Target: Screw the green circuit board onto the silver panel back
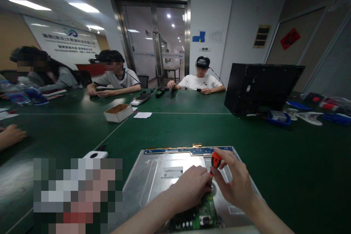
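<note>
lower right, the right hand (238, 184) pinches an orange screwdriver (216, 159) — the left hand's (193, 184) grip i can't tell; tilting could skid the tip into the green board (208, 208).

Metal panel (153, 182) (seemingly smooth), glossy

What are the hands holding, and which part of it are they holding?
The right hand holds an orange and black screwdriver by its handle, with the fingers. I can't tell whether the left hand holds anything.
</note>
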`<state>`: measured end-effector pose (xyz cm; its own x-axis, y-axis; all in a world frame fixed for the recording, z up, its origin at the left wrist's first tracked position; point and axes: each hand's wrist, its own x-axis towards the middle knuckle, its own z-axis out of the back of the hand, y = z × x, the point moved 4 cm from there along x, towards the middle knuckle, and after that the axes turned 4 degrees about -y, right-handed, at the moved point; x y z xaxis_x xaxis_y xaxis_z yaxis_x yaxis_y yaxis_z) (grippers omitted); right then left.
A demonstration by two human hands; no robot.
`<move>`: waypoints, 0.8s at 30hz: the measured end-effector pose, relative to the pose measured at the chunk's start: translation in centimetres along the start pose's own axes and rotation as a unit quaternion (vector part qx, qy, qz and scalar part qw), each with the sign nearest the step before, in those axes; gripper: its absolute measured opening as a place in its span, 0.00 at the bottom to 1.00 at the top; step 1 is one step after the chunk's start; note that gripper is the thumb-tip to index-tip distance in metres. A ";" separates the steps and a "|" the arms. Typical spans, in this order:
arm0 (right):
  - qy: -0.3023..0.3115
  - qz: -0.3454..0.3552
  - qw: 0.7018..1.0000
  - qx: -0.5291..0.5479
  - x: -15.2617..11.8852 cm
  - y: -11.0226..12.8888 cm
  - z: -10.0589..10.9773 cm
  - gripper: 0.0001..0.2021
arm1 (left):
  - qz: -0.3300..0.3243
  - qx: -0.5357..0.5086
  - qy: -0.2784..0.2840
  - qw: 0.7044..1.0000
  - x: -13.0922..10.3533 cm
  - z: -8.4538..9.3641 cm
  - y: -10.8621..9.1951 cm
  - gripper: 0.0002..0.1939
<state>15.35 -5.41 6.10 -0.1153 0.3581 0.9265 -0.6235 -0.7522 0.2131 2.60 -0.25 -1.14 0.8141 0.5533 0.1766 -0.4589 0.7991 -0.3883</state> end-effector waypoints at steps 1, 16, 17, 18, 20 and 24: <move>0.002 0.000 1.000 -0.002 0.0 0.0 0.0 0.21 | -0.001 0.000 0.001 1.000 0.0 0.0 -0.1 0.05; 0.022 -0.012 0.999 -0.023 -0.4 -0.2 -0.1 0.23 | -0.007 0.040 0.031 0.999 0.1 0.4 -0.5 0.06; 0.021 -0.013 0.999 -0.020 -0.4 -0.1 -0.1 0.23 | -0.008 0.041 0.029 0.999 0.1 0.3 -0.5 0.06; 0.020 -0.013 1.000 -0.019 -0.4 -0.1 0.0 0.22 | -0.008 0.041 0.027 0.999 0.1 0.3 -0.5 0.05; 0.016 -0.013 1.000 -0.019 -0.3 -0.1 0.0 0.22 | -0.008 0.043 0.023 0.999 0.2 0.2 -0.4 0.04; 0.011 -0.012 1.000 -0.015 -0.4 -0.1 0.1 0.23 | -0.007 0.046 0.015 0.999 0.2 0.2 -0.4 0.04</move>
<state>15.49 -5.55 5.70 -0.1181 0.3880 0.9140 -0.6484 -0.7273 0.2250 2.85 -0.41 -0.80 0.8297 0.5365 0.1542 -0.4775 0.8252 -0.3017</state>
